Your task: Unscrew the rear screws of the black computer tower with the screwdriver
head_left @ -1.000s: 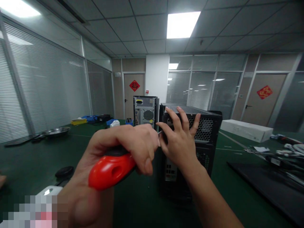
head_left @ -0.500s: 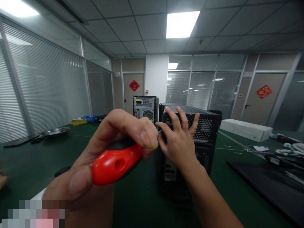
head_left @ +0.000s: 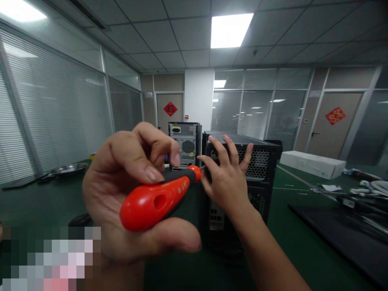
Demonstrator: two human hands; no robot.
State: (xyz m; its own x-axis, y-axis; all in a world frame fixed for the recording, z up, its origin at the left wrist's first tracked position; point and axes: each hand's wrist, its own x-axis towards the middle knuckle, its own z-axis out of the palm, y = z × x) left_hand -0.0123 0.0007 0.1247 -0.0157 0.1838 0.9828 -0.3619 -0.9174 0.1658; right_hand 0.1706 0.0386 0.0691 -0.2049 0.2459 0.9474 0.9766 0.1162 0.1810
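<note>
In my left hand (head_left: 118, 169) is a screwdriver (head_left: 142, 208) with a red and black handle. My fingers curl over the top and the thumb lies along its underside, away from the red collar. The thin shaft points toward a black computer case (head_left: 260, 194) standing on the table. My right hand (head_left: 228, 180) is at the case's upper back panel. Its thumb and index finger are around the shaft, while the other fingers spread over the panel's top edge. That hand hides the screwdriver's tip.
Another computer case (head_left: 184, 143) stands farther back on the green table (head_left: 281, 250). A white box (head_left: 313, 164), cables and a black mat (head_left: 339, 242) lie at right. A metal dish (head_left: 69, 169) and a dark object (head_left: 79, 220) are at left.
My left hand has loosened and turned on the handle: the thumb swung from the handle's end to beneath it, and the fingers drew back, uncovering the red collar. My right hand stayed at the case.
</note>
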